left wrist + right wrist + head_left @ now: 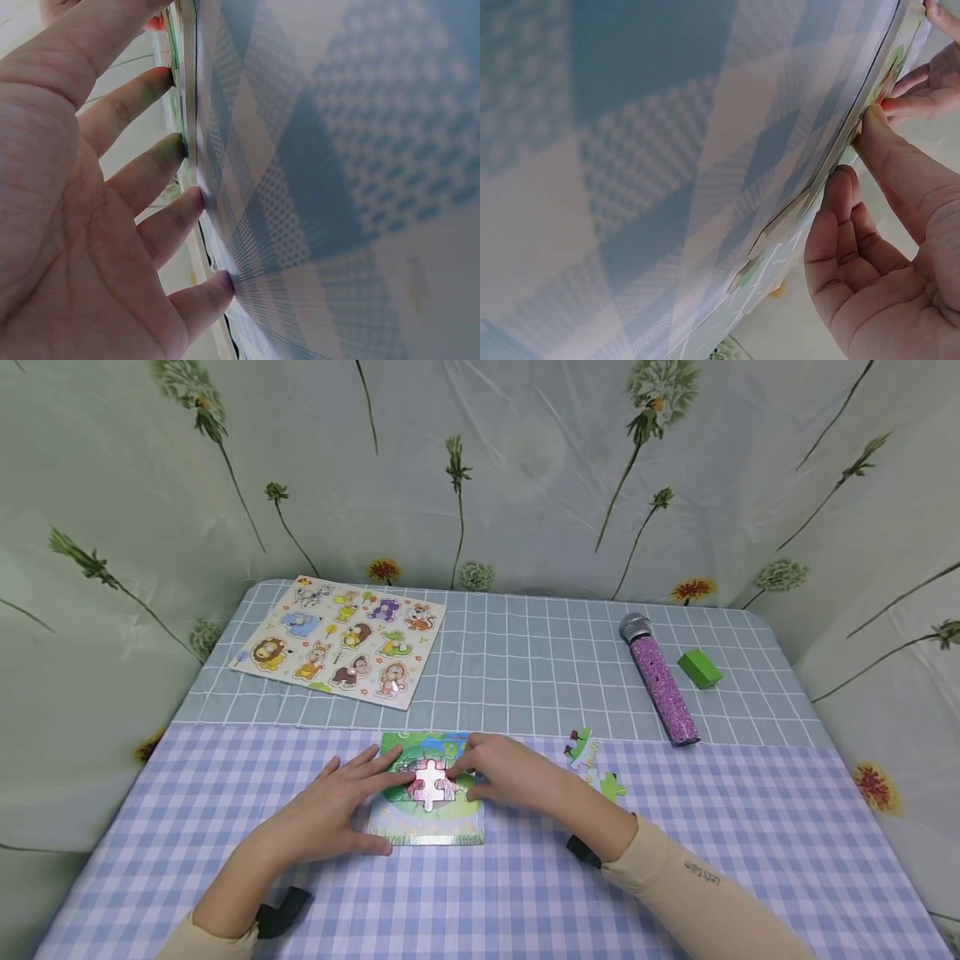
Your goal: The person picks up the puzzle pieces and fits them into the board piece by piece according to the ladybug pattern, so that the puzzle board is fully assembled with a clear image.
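Observation:
A small square jigsaw puzzle [427,829], with a green border and a red picture in its middle, lies on the checked cloth. A white, piece-shaped gap [430,785] shows at its centre. My left hand [333,806] lies over the puzzle's left side with fingers spread, its index fingertip touching beside the gap. At the right side, my right hand [517,772] has curled fingers and thumb, which seem to pinch a puzzle piece [465,781] at the board's edge; the hand partly hides it. In the right wrist view, the right thumb [900,169] touches the puzzle.
Loose puzzle pieces [581,748] lie to the right, partly behind the right forearm. Farther back are an animal puzzle board [330,639] at left, and a pink glittery microphone [663,689] beside a green block [700,668] at right. A flowered curtain [525,468] hangs behind the table.

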`<state>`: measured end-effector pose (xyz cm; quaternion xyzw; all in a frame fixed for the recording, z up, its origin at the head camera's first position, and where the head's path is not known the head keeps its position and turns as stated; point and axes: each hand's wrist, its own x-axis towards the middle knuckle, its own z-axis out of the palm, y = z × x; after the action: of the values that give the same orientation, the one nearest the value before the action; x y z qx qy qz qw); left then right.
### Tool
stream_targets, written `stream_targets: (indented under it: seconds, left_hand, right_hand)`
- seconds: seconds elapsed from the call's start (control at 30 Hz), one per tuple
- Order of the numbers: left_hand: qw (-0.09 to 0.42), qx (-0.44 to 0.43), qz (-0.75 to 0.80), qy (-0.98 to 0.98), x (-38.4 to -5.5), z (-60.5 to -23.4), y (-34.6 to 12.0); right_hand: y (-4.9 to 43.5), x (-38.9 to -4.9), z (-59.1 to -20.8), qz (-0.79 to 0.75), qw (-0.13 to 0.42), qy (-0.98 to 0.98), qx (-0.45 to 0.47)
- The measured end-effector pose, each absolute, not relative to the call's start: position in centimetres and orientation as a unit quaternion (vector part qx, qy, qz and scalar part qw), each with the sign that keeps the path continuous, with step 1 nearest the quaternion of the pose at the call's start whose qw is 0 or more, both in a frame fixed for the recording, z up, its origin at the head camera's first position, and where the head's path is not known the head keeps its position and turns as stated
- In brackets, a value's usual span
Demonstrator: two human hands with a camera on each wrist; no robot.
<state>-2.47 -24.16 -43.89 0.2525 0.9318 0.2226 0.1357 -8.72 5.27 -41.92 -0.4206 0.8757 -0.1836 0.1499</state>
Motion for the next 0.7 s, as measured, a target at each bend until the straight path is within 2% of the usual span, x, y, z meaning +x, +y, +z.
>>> stream_targets:
  seconds: [0.37,0.7]
  left_hand:
    - [0.132,0.252,0.222,0.932,-2.4,-43.9,-24.1]
    - [0.128,0.248,0.221,0.934,-2.3,-43.6,-23.9]
  right_hand:
    - [5.7,-8.7,-41.8,-0.186,0.142,0.879,-0.416]
    - [9.9,-10.1,-40.1,-0.218,0.122,0.9,-0.357]
